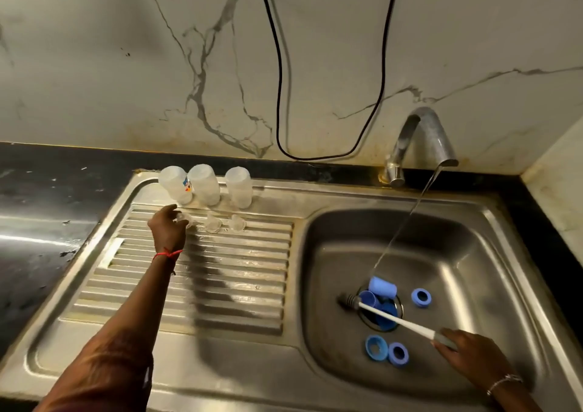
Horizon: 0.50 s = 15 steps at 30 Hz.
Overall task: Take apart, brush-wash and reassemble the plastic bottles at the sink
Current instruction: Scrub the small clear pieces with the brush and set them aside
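Left hand (pixel 167 228) pinches a clear teat (pixel 184 219) just below three bottles (pixel 205 184). Right hand (pixel 463 353) grips the brush (pixel 394 318) handle.

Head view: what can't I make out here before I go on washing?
- Clear teat: the left hand covers part of it; pinched or just touched, unclear.
- Blue parts in the drain: piled together, crossed by the brush that the right hand grips; count unclear.
- Print on the left bottle: too small to read.

Bottles (pixel 205 184) on drainboard (pixel 220 279), left of basin (pixel 457 254)
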Each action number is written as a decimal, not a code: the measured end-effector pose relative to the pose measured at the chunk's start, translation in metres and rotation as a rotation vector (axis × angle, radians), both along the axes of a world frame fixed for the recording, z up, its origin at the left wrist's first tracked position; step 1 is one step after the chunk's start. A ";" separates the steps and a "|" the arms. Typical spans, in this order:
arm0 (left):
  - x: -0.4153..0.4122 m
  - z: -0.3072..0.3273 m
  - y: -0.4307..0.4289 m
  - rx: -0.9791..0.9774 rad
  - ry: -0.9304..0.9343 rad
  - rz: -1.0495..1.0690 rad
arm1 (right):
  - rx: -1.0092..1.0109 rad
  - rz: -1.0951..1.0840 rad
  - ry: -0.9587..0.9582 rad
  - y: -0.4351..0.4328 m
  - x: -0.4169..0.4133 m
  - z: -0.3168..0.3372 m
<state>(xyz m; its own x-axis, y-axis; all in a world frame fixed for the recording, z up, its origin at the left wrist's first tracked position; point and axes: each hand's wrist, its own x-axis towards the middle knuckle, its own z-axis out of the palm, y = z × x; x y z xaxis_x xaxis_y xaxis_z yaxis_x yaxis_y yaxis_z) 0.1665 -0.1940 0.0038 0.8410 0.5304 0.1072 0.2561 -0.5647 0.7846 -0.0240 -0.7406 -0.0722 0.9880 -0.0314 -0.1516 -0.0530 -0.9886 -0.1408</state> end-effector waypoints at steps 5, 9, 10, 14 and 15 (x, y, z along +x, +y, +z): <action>0.007 -0.014 0.014 0.026 0.053 -0.021 | -0.021 -0.024 -0.053 0.002 -0.004 0.001; 0.004 -0.011 0.011 0.056 0.068 -0.050 | -0.031 -0.027 -0.079 0.006 -0.005 0.003; 0.003 -0.010 0.008 0.034 0.056 -0.044 | -0.034 -0.024 -0.085 0.006 -0.005 0.005; -0.005 0.000 -0.018 0.116 -0.050 0.105 | 0.001 -0.033 -0.131 0.006 -0.006 0.004; -0.007 -0.001 -0.028 0.142 -0.087 0.120 | 0.010 -0.024 -0.145 0.004 -0.006 0.002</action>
